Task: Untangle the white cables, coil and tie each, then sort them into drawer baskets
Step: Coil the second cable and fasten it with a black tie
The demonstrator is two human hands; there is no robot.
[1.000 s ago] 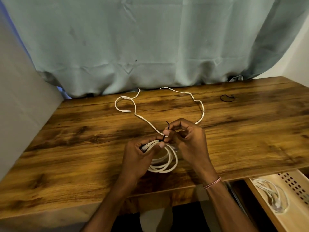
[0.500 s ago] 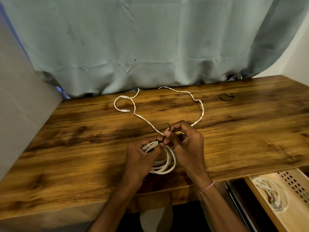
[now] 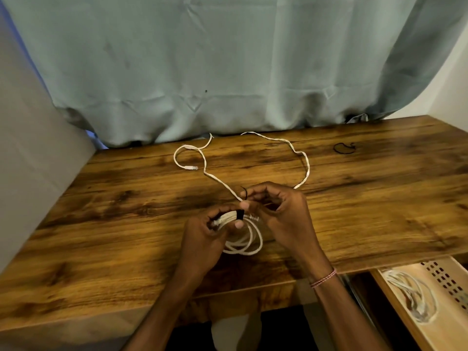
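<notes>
A coiled white cable (image 3: 247, 245) lies just above the wooden desk (image 3: 126, 224) near its front edge. My left hand (image 3: 205, 239) grips the coil's bundled top, where a black tie (image 3: 239, 214) wraps round the strands. My right hand (image 3: 281, 211) pinches the free end of that black tie just above the coil. A second white cable (image 3: 307, 165) lies loose on the desk behind my hands, looping toward the curtain, with a plug end (image 3: 190, 168) at the left.
Another black tie (image 3: 343, 148) lies at the desk's back right. An open drawer basket (image 3: 438, 333) at the lower right holds a coiled white cable (image 3: 410, 295). A blue-green curtain (image 3: 228, 72) hangs behind the desk, and a grey wall stands at the left.
The black tie now shows wrapped round the top of the coil. My right hand has lifted slightly with the tie's end; my left hand keeps its grip.
</notes>
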